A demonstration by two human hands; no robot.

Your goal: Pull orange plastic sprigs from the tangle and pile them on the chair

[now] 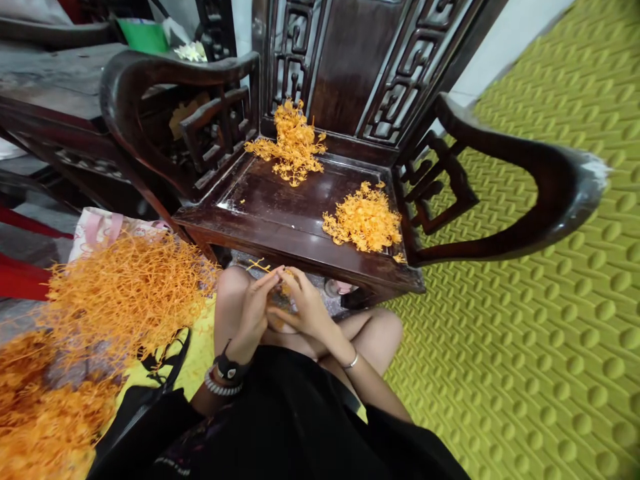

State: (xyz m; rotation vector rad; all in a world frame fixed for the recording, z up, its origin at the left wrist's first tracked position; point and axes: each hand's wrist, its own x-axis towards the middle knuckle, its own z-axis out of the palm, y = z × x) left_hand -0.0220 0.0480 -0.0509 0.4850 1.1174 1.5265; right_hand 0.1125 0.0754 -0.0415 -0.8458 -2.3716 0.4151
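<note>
Black fabric of the person's clothing fills the lower centre, closest to the lens, with bare knees just beyond it. Above the lap the left hand, wearing a dark watch and beaded bracelet at the wrist, and the right hand, with a thin bangle, meet fingertip to fingertip, both pinched around a small orange sprig whose thin stem pokes out toward 10 o'clock. At 12 o'clock from the hands stands a dark carved wooden chair; on its seat lie a branched orange cluster near the backrest and, at 2 o'clock from the hands, a looser heap of small orange pieces by the right armrest. At 9 o'clock, a large tangled mass of orange sprigs spills over a pink-handled bag. Green patterned matting covers the floor at 3 o'clock.
</note>
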